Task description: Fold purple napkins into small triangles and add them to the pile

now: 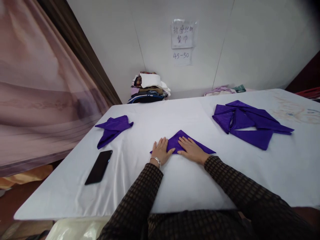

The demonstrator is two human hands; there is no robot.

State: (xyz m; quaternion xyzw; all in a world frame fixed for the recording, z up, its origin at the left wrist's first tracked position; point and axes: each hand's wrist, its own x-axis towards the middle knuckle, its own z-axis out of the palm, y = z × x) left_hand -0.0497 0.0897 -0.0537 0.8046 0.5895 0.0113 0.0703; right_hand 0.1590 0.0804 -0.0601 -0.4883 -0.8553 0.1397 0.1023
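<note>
A purple cloth napkin [180,135], folded into a flat triangle, lies in front of me with its peak pointing away. My left hand [160,150] rests flat on its left part, fingers stretched out, with a silver bracelet at the wrist. Across the middle of the same napkin lies my right hand [192,149], palm down and fingers spread. Both hands press on the cloth without gripping it. To the left sits another folded purple napkin [113,128], with layered points. Several purple napkins [257,125] lie overlapping at the right.
A white-covered table [140,123] carries everything, with a black phone [98,167] at its left. Behind the far edge stand a pile of folded clothes [148,88] and more cloth [222,90]. A curtain [45,83] hangs along the left; paper signs [183,35] are on the wall.
</note>
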